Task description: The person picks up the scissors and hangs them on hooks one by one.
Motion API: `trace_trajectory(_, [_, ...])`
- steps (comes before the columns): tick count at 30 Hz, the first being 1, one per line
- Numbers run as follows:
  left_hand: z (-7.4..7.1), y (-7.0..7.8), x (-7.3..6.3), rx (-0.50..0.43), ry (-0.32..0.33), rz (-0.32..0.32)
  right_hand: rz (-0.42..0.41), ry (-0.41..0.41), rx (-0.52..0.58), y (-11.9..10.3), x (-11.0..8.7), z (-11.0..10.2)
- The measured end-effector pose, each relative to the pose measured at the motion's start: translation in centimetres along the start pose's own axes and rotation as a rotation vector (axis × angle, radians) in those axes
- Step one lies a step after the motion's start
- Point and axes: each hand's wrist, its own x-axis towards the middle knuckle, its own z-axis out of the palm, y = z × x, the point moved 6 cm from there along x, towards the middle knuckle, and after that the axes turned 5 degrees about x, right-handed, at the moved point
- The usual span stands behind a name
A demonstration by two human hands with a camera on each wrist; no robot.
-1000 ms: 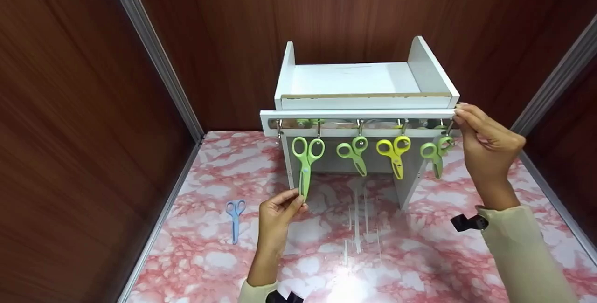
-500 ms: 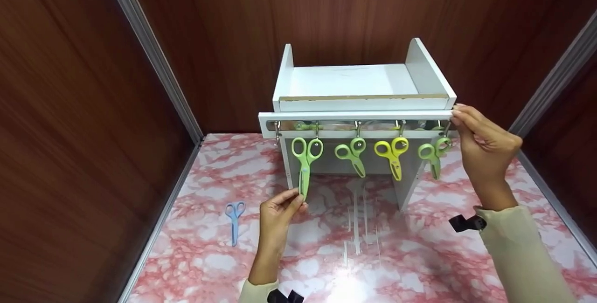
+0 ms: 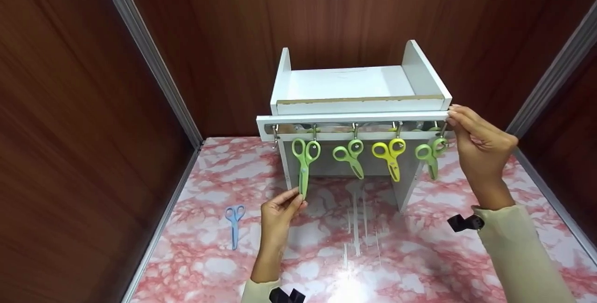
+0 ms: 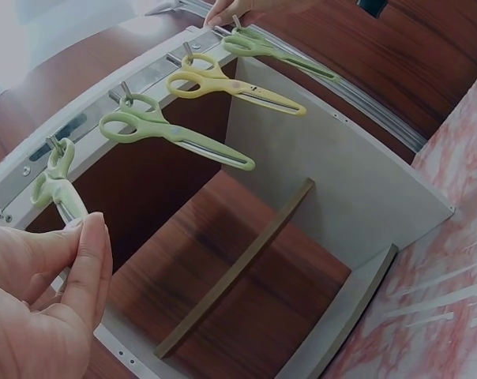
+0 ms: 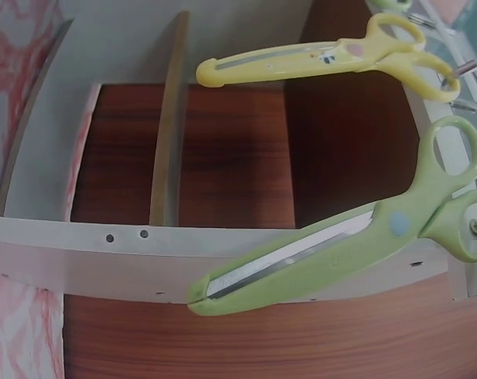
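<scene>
Between thumb and fingers, my left hand pinches the blade tip of large green scissors, whose handle loop hangs on a hook of the white hook rail. My right hand grips the rail's right end with its fingertips. Further along the rail hang smaller green scissors, yellow scissors and another green pair closest to the right hand. In the right wrist view, green scissors hang in front and the right hand is out of sight.
Behind the rail stands a white shelf unit with raised sides. A bare hook is at the rail's left end. Blue scissors lie on the pink marbled table, left of the left hand. Wooden panels enclose the table.
The head view has shifted slightly, so the rack and blue scissors appear a little lower. Both hands keep their hold on the green scissors and the rail.
</scene>
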Motion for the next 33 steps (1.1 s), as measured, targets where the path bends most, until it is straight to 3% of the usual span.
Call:
trace_trajectory(21, [0.1,-1.0,0.0,-0.075,-0.054,-0.038,0.007,0.008,-0.013,0.8,-0.3,-0.2])
trace_trajectory(33, [-0.4,-1.8,-0.5,-0.090,-0.083,-0.026,0.014,0.011,0.000,1.1,-0.3,-0.4])
